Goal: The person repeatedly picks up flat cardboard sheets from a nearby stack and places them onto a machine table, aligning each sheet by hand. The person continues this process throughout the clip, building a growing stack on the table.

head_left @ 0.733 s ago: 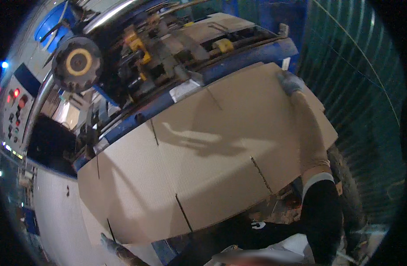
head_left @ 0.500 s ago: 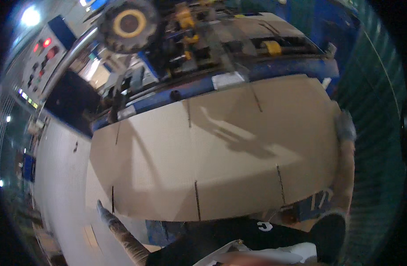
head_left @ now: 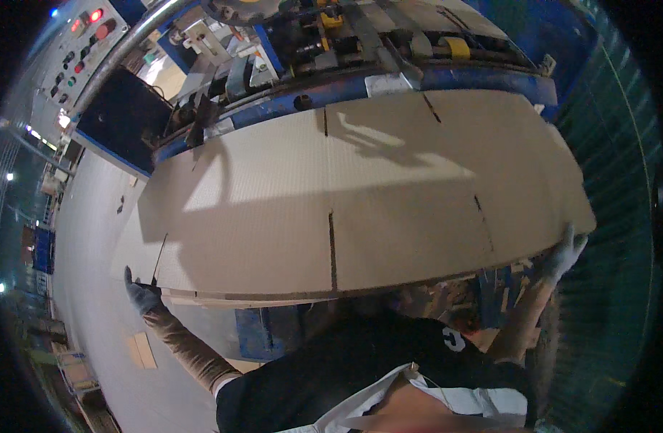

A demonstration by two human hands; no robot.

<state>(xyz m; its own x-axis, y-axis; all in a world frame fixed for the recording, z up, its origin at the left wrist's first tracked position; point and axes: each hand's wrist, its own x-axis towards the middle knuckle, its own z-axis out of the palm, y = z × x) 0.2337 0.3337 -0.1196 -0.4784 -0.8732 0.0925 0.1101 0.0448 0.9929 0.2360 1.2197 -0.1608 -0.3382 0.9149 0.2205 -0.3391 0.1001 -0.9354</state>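
A wide brown cardboard sheet (head_left: 273, 216) with dark slots along its near and far edges lies in front of me. Its far edge meets the blue crossbar (head_left: 281, 112) of a machine. My left hand (head_left: 142, 292), in a grey glove, grips the near left corner, thumb up by the slot there. At the near right corner, my gloved right hand (head_left: 566, 254) is closed on the edge, its fingers partly hidden beneath. More cardboard edges show just under the sheet's near left side.
A control panel (head_left: 82, 50) with a lit red lamp stands at the far left. Belts and rollers (head_left: 389, 47) lie beyond the crossbar. Green corrugated sheeting (head_left: 620, 216) rises on the right. Cardboard scraps (head_left: 141, 351) lie on the grey floor (head_left: 86, 238).
My right hand has come from the sheet's right side to its near right corner. My left hand has moved up and left onto the near left corner. The view has shifted.
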